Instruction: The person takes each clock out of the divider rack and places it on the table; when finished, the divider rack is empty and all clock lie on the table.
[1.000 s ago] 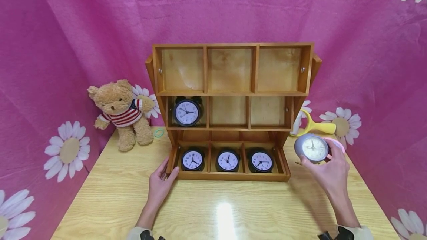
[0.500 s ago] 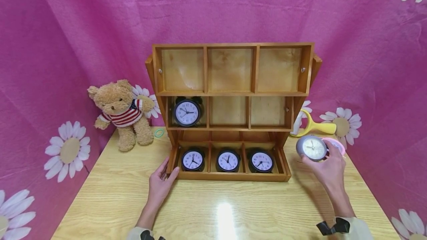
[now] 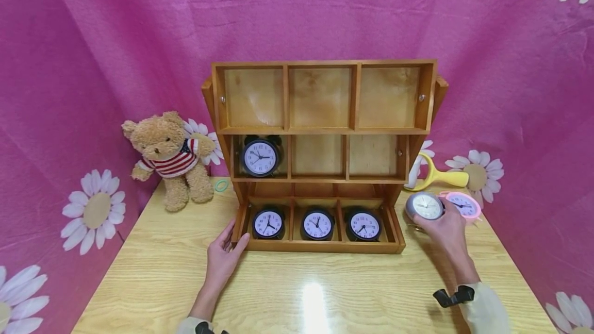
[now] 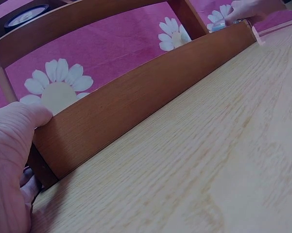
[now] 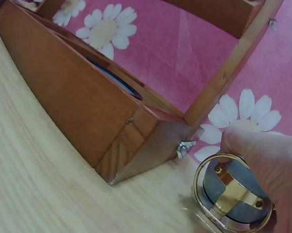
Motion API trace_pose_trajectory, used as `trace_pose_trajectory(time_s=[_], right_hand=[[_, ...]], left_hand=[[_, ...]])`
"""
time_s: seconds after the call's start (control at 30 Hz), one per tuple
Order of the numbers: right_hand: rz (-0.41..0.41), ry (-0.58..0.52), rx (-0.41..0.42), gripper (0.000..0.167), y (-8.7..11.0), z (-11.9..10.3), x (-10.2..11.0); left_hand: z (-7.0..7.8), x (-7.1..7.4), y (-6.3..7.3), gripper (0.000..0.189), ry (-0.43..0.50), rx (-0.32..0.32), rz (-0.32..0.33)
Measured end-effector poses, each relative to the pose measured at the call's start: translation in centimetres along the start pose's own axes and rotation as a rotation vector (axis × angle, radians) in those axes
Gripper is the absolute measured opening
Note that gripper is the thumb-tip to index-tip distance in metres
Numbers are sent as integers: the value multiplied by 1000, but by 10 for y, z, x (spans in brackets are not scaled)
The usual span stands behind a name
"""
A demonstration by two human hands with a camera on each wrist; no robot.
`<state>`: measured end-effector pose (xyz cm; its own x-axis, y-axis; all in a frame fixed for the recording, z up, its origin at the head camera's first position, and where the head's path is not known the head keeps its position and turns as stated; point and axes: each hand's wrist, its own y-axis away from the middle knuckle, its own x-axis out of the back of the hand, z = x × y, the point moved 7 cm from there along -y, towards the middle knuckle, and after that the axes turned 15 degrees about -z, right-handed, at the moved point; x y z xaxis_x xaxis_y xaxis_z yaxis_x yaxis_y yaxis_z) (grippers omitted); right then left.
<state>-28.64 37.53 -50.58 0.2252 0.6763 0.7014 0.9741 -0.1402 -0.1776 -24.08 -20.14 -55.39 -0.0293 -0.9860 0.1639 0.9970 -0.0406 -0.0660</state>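
A three-tier wooden shelf rack [image 3: 320,246] stands mid-table. My left hand [image 3: 223,259] grips its lower left corner; in the left wrist view the thumb [image 4: 39,115] lies on the front board and the fingers go round the side. My right hand [image 3: 447,231] holds a grey alarm clock [image 3: 428,206] beside the rack's right end, face up toward the head camera. The right wrist view shows this clock's round grey back and gold stand [image 5: 233,194]. Three black alarm clocks, one of them at left [image 3: 268,223], fill the bottom row. Another black clock [image 3: 260,157] sits in the middle row's left compartment.
A pink alarm clock [image 3: 465,206] lies right behind my right hand. Behind it is a yellow-handled thing with a forked end [image 3: 450,178]. A teddy bear [image 3: 172,161] in a striped shirt sits at left, near a green ring [image 3: 221,185]. A pink cloth surrounds the table.
My right hand has shifted a little left toward the rack with the grey clock, uncovering more of the pink clock. My left hand has kept its place on the rack's corner.
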Motion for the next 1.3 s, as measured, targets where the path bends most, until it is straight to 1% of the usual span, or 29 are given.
trace_pose_trajectory(time_s=[0.13, 0.27, 0.37, 0.43, 0.53, 0.6, 0.77, 0.87, 0.97, 1.07, 1.17, 1.3], right_hand=[[-51, 10, 2, 70, -9, 6, -5], [-123, 22, -20, 76, -18, 9, -10], [-169, 7, -45, 80, -22, 11, -13], [-187, -4, -54, 82, -23, 12, -16], [-194, -28, -43, 81, -24, 13, -19], [-185, -46, -31, 75, -23, 14, -20], [-123, -110, 2, 52, -20, 15, -23], [-74, -134, 14, 46, -18, 14, -23], [-31, -149, 1, 50, -16, 13, -22], [-7, -177, -23, 63, -13, 12, -20], [9, -245, -33, 74, -9, 8, -15], [74, -300, 8, 72, -3, -6, -5]], left_hand=[[-1, 0, 1, 64, -23, 8, 1], [0, 0, 1, 64, -21, 9, 6], [0, -1, 0, 63, -15, 9, 5], [0, -1, 0, 63, -10, 11, 7], [-1, 0, 0, 63, -17, 16, 10], [-2, 0, 0, 63, -22, 18, 12], [-3, 0, 0, 64, -25, 14, 8], [-2, 1, 0, 63, -13, 5, 7], [-3, 1, 0, 63, -8, 6, 10], [-5, 1, 0, 63, -10, 5, 14], [-6, 1, -1, 63, -17, 4, 20], [-5, 2, -1, 64, -30, 5, 15]])
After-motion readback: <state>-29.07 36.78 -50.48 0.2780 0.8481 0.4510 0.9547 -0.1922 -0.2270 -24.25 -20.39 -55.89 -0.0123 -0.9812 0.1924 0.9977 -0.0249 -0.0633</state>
